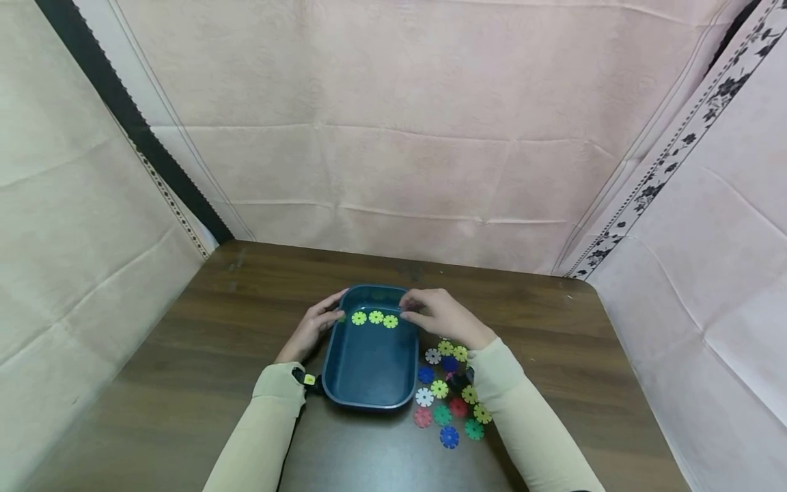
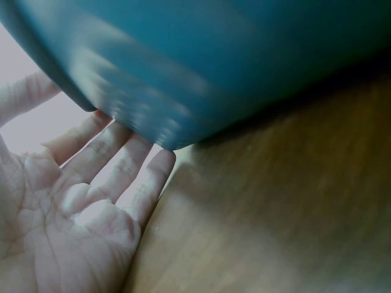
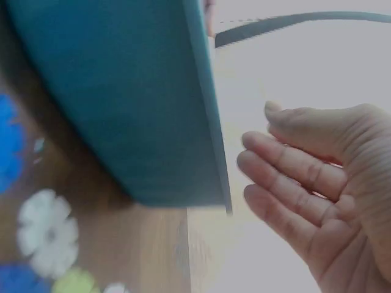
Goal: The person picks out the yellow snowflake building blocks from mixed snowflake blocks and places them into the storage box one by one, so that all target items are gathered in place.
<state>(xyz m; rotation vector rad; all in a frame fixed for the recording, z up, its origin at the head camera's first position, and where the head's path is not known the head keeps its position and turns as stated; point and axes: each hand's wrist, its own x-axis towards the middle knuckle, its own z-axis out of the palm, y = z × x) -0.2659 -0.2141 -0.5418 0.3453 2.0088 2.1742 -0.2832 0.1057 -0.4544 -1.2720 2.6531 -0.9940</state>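
A dark blue tray (image 1: 371, 369) lies on the table, with three yellow-green flower-shaped discs (image 1: 376, 318) in a row toward its far end. A small greenish patch shows by the left thumb, too small to make out. My left hand (image 1: 315, 326) holds the tray's left side, its thumb at the rim. In the left wrist view its fingers (image 2: 116, 155) reach against the outer wall. Over the far right rim is my right hand (image 1: 438, 316). The right wrist view shows its fingers (image 3: 293, 177) loosely bent beside the rim, with nothing seen between them.
Right of the tray, several flower-shaped discs lie loose: white (image 1: 424, 397), blue (image 1: 449, 437), green (image 1: 474, 429), red (image 1: 458, 407) and yellow-green (image 1: 439, 389). My right forearm (image 1: 529, 417) covers part of this group. Pale cloth (image 1: 393, 171) hangs behind the wooden table (image 1: 246, 328).
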